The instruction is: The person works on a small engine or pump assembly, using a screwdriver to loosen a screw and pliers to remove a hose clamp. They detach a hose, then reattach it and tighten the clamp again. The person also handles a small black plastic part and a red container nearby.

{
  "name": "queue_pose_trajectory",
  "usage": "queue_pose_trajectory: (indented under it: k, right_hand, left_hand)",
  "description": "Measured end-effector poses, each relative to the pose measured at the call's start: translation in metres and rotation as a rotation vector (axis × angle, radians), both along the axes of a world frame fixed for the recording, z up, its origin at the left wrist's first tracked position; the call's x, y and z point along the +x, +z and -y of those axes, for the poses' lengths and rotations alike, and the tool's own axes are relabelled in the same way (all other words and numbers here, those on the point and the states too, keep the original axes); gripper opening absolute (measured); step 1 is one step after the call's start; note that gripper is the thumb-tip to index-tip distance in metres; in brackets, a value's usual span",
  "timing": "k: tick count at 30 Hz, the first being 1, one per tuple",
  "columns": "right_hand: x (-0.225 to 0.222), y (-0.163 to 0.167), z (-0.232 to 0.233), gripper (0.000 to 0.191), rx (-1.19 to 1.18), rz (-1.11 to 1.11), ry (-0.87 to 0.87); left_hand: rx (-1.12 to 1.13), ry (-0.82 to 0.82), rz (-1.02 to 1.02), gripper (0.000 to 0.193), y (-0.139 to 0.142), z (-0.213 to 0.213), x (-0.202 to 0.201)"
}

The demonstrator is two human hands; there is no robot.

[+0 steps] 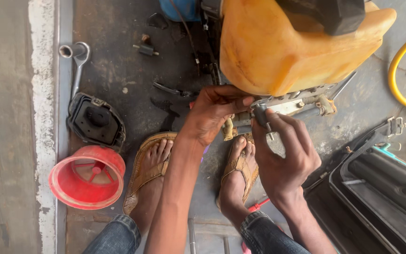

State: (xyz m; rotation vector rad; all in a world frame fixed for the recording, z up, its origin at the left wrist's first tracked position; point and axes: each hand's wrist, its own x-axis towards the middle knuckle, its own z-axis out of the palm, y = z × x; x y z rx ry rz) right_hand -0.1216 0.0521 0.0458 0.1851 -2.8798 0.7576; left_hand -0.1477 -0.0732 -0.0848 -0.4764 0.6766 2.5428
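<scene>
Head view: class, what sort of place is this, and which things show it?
Probably an informal repair workshop on a concrete floor: a small machine with a yellow fuel tank being worked on, a socket wrench and a red fan cover lying loose.

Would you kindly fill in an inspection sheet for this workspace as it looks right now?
Surface: stained concrete floor, pale painted stripe at left.
Job's things: yellowed plastic tank on a small engine; metal bracket beneath it.
Clutter: red funnel-like cover, black housing cover, socket wrench, red-handled tool, black case.
Grippers: left hand grips the bracket's edge; right hand pinches a small dark fitting.
Cables: yellow hose at right.
Surroundings: the person's own sandalled feet.
</scene>
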Motion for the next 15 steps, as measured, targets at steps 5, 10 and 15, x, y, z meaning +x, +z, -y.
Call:
queue_pose_trajectory:
  k: [5, 10, 15]
  right_hand:
    - [-0.0020, 0.0016, 0.0017, 0.024, -0.081, 0.064, -0.032]
    - [-0.0025, 0.0013, 0.0002, 0.023, 0.015, 0.037, 0.042]
    - [-0.0018, 0.0017, -0.0004, 0.027, 0.059, 0.014, 0.063]
  left_hand:
    - [0.007, -0.020, 0.011, 0.022, 0.0000, 0.0027, -0.0063]
    - [0.090, -0.029, 0.031, 0.026, -0.0021, 0.0039, -0.0049]
    - [0.022, -0.023, 0.017, 0.029, 0.0007, 0.0030, -0.0035]
